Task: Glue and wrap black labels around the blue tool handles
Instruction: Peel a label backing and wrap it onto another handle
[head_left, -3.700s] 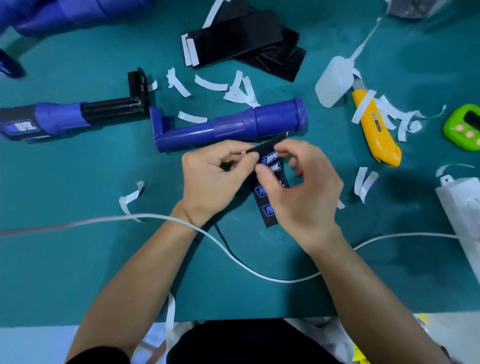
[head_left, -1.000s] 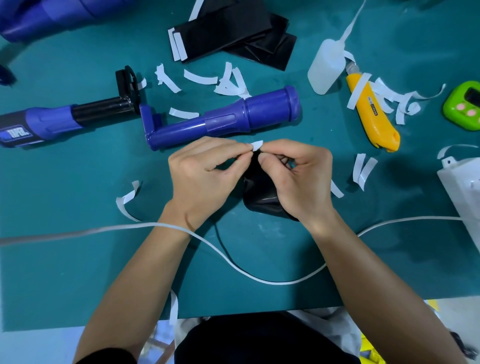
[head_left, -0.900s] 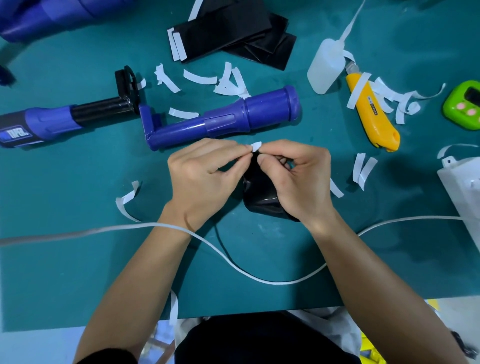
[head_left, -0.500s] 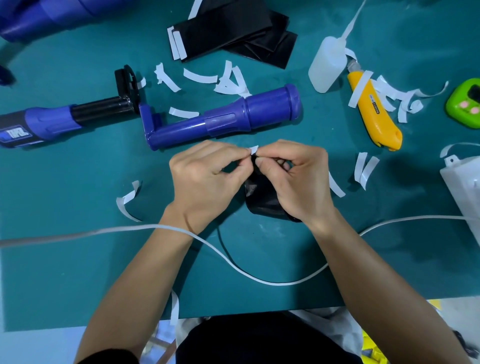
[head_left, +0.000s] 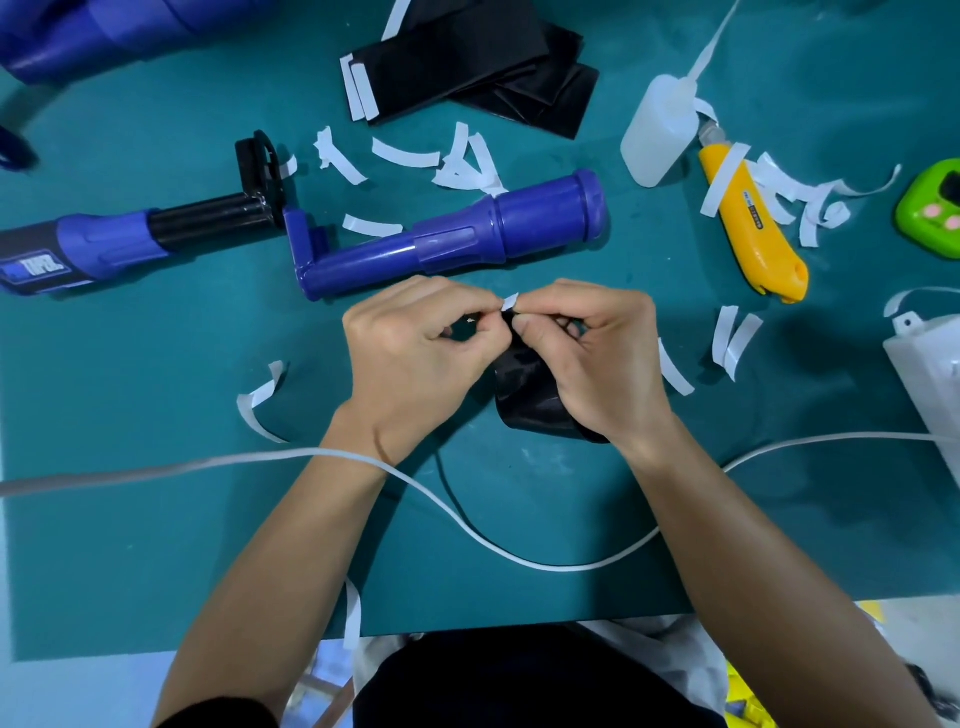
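A black label (head_left: 527, 395) hangs curled between my two hands, just in front of a bare blue tool handle (head_left: 452, 239) that lies on the green mat. My left hand (head_left: 421, 358) and my right hand (head_left: 597, 358) meet fingertip to fingertip at the label's top edge. Both pinch there, where a small white backing strip (head_left: 510, 301) sticks up. A second blue handle (head_left: 104, 249) with a label on it lies at the left. A stack of black labels (head_left: 467, 67) sits at the back.
A white glue bottle (head_left: 657, 140), a yellow utility knife (head_left: 748, 234) and a green device (head_left: 932, 208) lie at the right. Peeled white strips (head_left: 405, 156) are scattered around. A white cable (head_left: 519, 556) crosses my forearms. A white box (head_left: 930, 374) stands at the right edge.
Since the earliest frame the label has been turned plain side up and curled. Over the last second my fingertips keep working at the white strip, with little other movement.
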